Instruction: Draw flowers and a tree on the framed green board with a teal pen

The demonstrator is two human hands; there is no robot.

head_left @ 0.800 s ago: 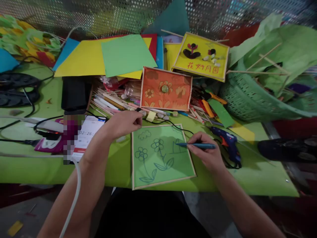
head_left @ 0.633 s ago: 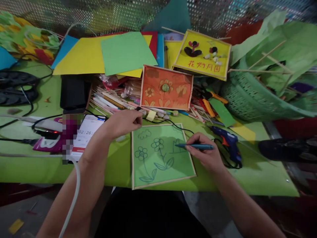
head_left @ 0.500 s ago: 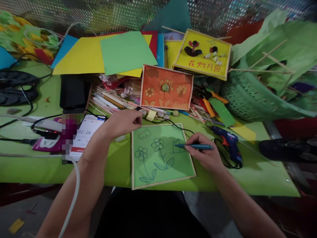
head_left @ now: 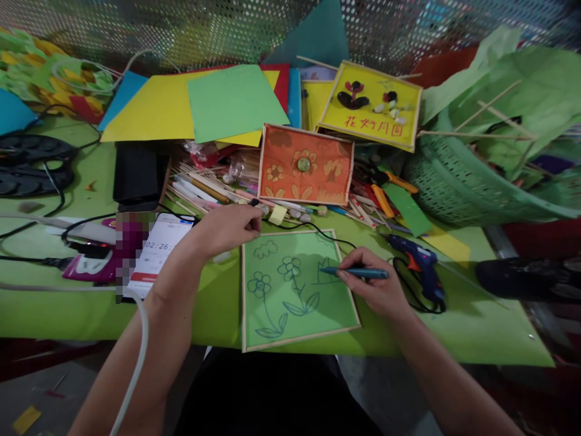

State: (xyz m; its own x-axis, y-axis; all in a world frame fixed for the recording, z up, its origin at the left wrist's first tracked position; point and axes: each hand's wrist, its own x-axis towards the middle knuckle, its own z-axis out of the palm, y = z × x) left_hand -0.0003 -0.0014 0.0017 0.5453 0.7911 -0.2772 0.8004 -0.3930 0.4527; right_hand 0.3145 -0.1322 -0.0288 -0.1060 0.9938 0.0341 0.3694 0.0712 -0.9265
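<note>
On the left of the frame a purple power strip (head_left: 93, 265) sits on the green tabletop (head_left: 218, 312), cables running into it, and a phone (head_left: 157, 254) lies just beside it, partly behind the person's left forearm. Higher up, coloured sheets (head_left: 157, 109) lie overlapped above a spread of thin sticks and pens (head_left: 202, 191). The left hand (head_left: 233, 224) comes in near the middle, back upward, fingers bent down; their tips are hidden, so I can't tell whether they are closed on anything or touch the corner below. Right there, at lower centre, lies the wood-edged green panel (head_left: 281, 290), with a cloud, two flowers and an angular shape drawn on it in dark line. Above it an orange framed picture (head_left: 318, 180) and a yellow framed picture (head_left: 370, 112) lean together. Right of centre, the right hand (head_left: 374, 287) pinches a blue-green pen (head_left: 367, 274) between thumb and fingers, the tip at that angular shape in the panel's upper right. Beyond the hand lies a blue glue gun (head_left: 422, 263), and at upper right a green basket (head_left: 463, 175) bulges with paper and sticks.
</note>
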